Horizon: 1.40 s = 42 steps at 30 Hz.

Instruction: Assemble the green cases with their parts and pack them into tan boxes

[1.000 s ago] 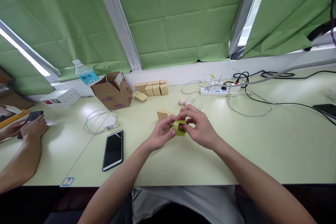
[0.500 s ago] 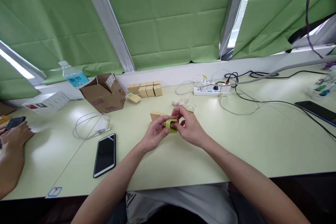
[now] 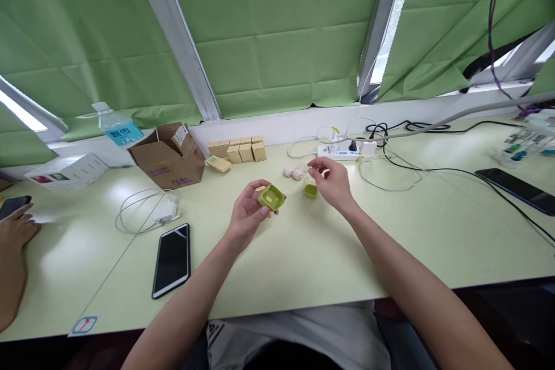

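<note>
My left hand is closed around the edge of a small olive-green plastic case, its hollow inside facing up toward me. My right hand is over the table to the right, thumb and fingers pinched together. Whatever is between those fingertips is too small to make out; something clear shows just beside them. Below the fingertips stands a smaller green cup-like piece. Two pale pink rounded pieces lie left of the right hand.
Several small tan boxes line the wall beside an open cardboard box. A phone and a charger with cable lie at left. A power strip with cables is behind my right hand. Another person's hand is at far left.
My hands were together on the green case. The right hand has let go and moved right, uncovering the green cup-like piece; my left hand has tilted the case open side up.
</note>
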Available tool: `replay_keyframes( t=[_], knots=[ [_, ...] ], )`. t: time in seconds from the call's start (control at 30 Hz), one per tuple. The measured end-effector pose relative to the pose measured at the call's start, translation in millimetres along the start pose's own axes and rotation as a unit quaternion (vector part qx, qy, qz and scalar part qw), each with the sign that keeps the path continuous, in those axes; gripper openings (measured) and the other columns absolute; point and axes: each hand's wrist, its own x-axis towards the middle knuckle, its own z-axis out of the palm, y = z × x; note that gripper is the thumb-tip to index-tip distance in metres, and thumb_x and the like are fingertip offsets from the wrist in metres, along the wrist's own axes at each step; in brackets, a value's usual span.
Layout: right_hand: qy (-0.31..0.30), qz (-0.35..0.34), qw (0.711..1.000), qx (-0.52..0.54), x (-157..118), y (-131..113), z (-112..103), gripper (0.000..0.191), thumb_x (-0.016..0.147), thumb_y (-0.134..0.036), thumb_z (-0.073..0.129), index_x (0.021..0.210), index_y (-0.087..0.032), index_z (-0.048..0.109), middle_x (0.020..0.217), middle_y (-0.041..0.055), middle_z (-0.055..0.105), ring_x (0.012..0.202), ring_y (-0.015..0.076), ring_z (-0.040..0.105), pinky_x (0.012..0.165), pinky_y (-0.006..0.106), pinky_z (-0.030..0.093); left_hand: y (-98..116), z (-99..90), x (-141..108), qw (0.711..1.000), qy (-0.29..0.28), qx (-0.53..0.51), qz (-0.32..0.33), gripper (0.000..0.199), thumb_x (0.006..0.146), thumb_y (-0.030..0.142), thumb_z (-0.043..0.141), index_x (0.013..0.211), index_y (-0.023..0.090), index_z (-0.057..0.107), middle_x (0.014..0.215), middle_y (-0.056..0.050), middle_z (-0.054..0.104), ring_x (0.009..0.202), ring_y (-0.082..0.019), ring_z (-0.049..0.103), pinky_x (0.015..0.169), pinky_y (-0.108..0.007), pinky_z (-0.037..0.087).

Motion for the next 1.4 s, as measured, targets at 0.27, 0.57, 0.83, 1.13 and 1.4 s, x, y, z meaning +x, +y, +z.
replay_keyframes(
  t=[0.27,0.57,0.83,1.13,1.4],
  knots=[
    [-0.156,-0.031,0.890,-0.427,41,14,52,0.032,0.097,-0.035,0.066,0.115,-0.011,0.078,0.121,0.0234,0.077,0.122,0.0392,0.061,0.105,0.049,0.037,-20,-4.4,0,1.000,0.020,0.002,-0.016,0.057,0.086,0.030,0.089,0.128,0.021,0.053,0.116,-0.012,0.079,0.094,-0.021,0.075,0.086,-0.037,0.059],
    [-0.177,-0.047,0.866,-0.465,49,26,89,0.026,0.091,-0.015,0.065,0.112,-0.007,0.078,0.117,0.0251,0.077,0.116,0.0347,0.065,0.105,0.046,0.030,-18,-2.1,-1,1.000,0.023,-0.013,0.014,0.055,0.087,0.030,0.087,0.129,0.021,0.053,0.116,-0.014,0.079,0.113,-0.028,0.074,0.090,-0.041,0.062],
    [-0.086,-0.038,0.954,-0.285,36,16,39,0.035,0.099,-0.024,0.058,0.130,-0.014,0.068,0.122,0.0182,0.075,0.109,0.0300,0.068,0.099,0.045,0.046,-15,3.7,-2,0.999,0.030,-0.033,0.018,0.055,0.089,0.035,0.085,0.132,0.019,0.056,0.117,-0.016,0.078,0.108,-0.028,0.075,0.090,-0.043,0.063],
    [-0.137,0.021,0.922,0.361,-22,-20,4,0.051,0.079,-0.053,0.092,0.117,-0.024,0.076,0.107,0.0070,0.078,0.099,0.0227,0.072,0.087,0.037,0.061,-15,2.4,-1,0.996,0.064,0.014,0.061,0.052,0.097,0.046,0.077,0.138,0.017,0.064,0.110,-0.013,0.074,0.098,-0.024,0.073,0.079,-0.036,0.062],
    [-0.168,0.079,0.896,0.403,-42,-44,9,0.042,0.071,-0.047,0.099,0.100,-0.023,0.081,0.095,0.0055,0.080,0.088,0.0210,0.073,0.080,0.037,0.063,-20,-1.5,-4,0.992,0.061,0.093,0.060,0.055,0.103,0.057,0.066,0.142,0.018,0.068,0.104,-0.010,0.071,0.082,-0.018,0.068,0.076,-0.033,0.058]
  ],
)
